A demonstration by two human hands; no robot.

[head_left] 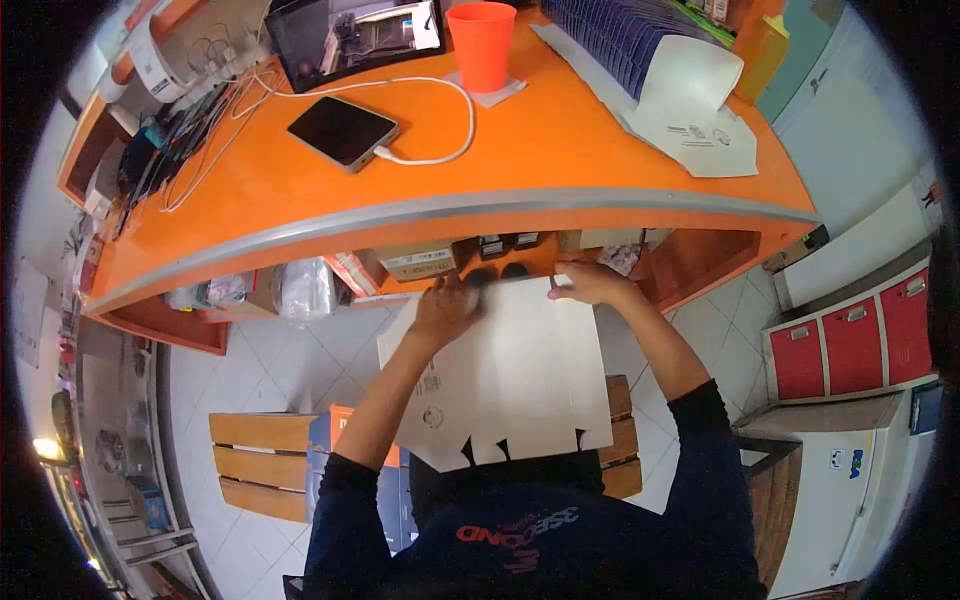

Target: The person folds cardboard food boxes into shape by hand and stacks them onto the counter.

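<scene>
A large white cardboard sheet (510, 370) with slots along its near edge lies across my lap, below the desk front. My left hand (447, 312) is at the sheet's far left edge, its fingers blurred by motion. At the far right corner my right hand (592, 284) grips the sheet, thumb on top and the other fingers bent around the edge. Small printed marks show on the sheet's left side.
On the orange desk (560, 150) are a phone (343, 131) with a white cable, an orange cup (481, 50), a tablet (355, 35) and a row of dark blue folded pieces (610, 45). Boxes fill the shelf below. Red drawers (853, 338) stand at right.
</scene>
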